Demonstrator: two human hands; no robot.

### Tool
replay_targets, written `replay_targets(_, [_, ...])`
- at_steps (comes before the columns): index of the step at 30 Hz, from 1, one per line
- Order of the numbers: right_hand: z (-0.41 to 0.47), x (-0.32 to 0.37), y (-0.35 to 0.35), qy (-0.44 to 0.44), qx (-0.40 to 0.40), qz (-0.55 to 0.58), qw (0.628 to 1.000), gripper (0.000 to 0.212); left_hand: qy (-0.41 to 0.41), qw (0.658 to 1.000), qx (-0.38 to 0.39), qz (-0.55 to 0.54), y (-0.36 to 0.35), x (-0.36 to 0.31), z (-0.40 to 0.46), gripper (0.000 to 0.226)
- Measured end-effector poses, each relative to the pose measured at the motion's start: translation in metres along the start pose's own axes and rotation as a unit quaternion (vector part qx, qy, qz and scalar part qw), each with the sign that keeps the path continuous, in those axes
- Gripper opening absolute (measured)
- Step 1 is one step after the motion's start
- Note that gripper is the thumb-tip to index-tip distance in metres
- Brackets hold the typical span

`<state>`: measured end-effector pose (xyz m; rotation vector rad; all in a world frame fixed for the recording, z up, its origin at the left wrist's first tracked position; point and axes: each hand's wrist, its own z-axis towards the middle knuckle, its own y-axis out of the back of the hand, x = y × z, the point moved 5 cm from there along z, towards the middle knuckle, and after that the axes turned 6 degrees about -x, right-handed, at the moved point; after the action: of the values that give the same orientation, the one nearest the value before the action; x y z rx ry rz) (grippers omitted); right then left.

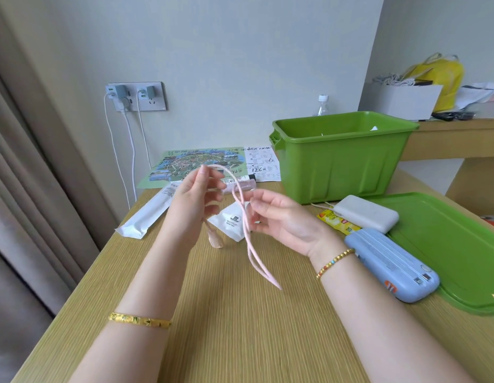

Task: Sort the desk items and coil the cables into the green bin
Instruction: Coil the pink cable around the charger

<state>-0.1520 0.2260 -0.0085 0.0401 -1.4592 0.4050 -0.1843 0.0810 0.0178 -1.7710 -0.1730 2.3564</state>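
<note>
Two bare hands are held up over the light wooden desk (240, 313). One thin pink cable (244, 217) is held between them. The cable is pinched at its top by the thumb and fingers of the left hand (194, 200), and its loop is looped over those fingers. Lower down, the cable is pinched by the curled fingers of the right hand (279, 214). Two strands are seen hanging down toward the desk, with one pale plug end (215, 240) dangling under the left hand.

One green plastic bin (339, 161) is set at the back of the desk, with its lid off. One flat green lid (455, 250) is laid to the right, cut off by the picture's edge. Two power banks are counted: one white (366, 212) and one blue (392, 268), both resting partly on the lid. One yellow packet (337, 222) is partly hidden under them. Two white wrapped packets are seen, one long (149, 214) and one small (232, 221), the small one partly hidden by the cable. One small pink tube (245, 185) is mostly hidden behind the hands. What lies inside the bin cannot be made out.
</note>
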Motion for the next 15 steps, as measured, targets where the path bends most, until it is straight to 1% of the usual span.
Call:
replay_targets(3, [-0.002,-0.008,-0.009,-0.062,0.059,0.041,0.996,0.018,0.026,0.998,-0.048,-0.033,0.011,0.004,0.005,0.034])
replay_targets(5, [-0.003,-0.014,-0.018,-0.081,0.085,0.056,0.991,0.015,0.031,0.998,-0.039,-0.027,0.011,0.005,0.005,0.034])
replay_targets(6, [-0.002,-0.016,-0.022,-0.083,0.086,0.054,0.991,0.013,0.032,0.999,-0.024,-0.019,0.009,0.005,0.005,0.034])
replay_targets(8, [0.001,-0.019,-0.024,-0.085,0.057,0.063,0.993,0.014,0.029,1.000,0.002,0.002,0.005,0.006,0.003,0.034])
replay_targets(10, [0.004,-0.018,-0.020,-0.082,0.022,0.087,0.993,0.016,0.030,0.999,-0.008,0.022,0.006,0.007,0.003,0.034])
replay_targets(11, [0.004,-0.016,-0.016,-0.073,0.005,0.071,0.995,0.017,0.031,0.998,-0.031,0.042,0.009,0.007,0.005,0.035])
replay_targets(12, [0.005,-0.014,-0.010,-0.062,-0.023,0.026,0.997,0.018,0.029,0.995,-0.060,0.079,0.014,0.008,0.007,0.035])
replay_targets(13, [0.005,-0.012,-0.002,-0.051,-0.066,-0.051,0.995,0.018,0.023,0.987,-0.088,0.134,0.019,0.009,0.009,0.035])
replay_targets(14, [0.006,-0.009,0.009,-0.042,-0.121,-0.154,0.980,0.016,0.016,0.973,-0.108,0.202,0.024,0.010,0.012,0.035])
replay_targets(15, [0.005,-0.005,0.022,-0.033,-0.184,-0.268,0.945,0.013,0.009,0.954,-0.118,0.275,0.028,0.012,0.013,0.034])
